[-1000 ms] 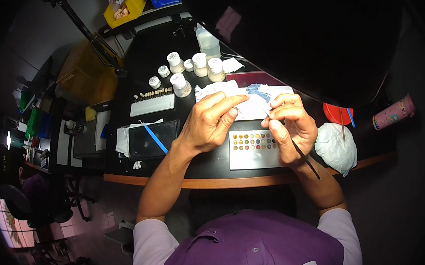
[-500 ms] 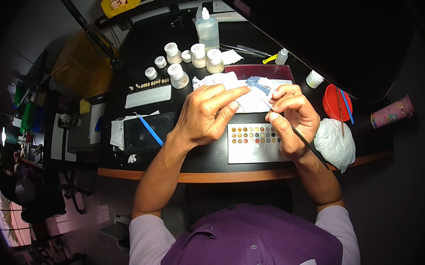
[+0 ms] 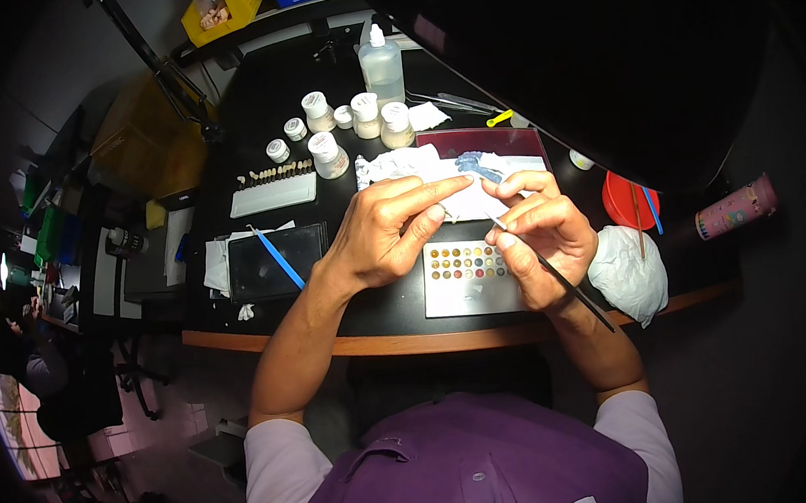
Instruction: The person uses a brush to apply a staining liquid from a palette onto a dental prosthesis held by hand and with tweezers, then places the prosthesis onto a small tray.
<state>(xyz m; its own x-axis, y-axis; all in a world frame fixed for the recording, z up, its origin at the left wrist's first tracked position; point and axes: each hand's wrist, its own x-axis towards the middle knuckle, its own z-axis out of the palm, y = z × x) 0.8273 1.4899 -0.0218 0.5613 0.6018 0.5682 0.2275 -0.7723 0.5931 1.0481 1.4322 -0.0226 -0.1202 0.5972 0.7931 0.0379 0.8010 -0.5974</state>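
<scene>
Above the work area my left hand (image 3: 376,233) is closed, its index finger stretched forward and the thumb below it. Anything small between those fingertips is too tiny to make out. My right hand (image 3: 548,234) pinches a thin brush (image 3: 576,293) with a dark handle, its tip pointing toward the left fingertips. Below the hands lies a white palette (image 3: 472,299) with rows of coloured paint wells, partly covered by the right hand. Just beyond the fingers are crumpled white tissue (image 3: 399,164) and a blue piece (image 3: 479,165) on it.
Several powder jars (image 3: 329,156) and a clear bottle (image 3: 381,71) stand at the back. A tooth shade guide (image 3: 273,195), a dark tray (image 3: 273,265) and a blue-handled tool (image 3: 277,257) lie left. Rightward are a red bowl (image 3: 619,201), a tissue wad (image 3: 629,278) and a pink cylinder (image 3: 734,206).
The view has shifted slightly, so the table items appear a little lower and further left. The hands keep nearly the same pose, with the brush still in the right fingers.
</scene>
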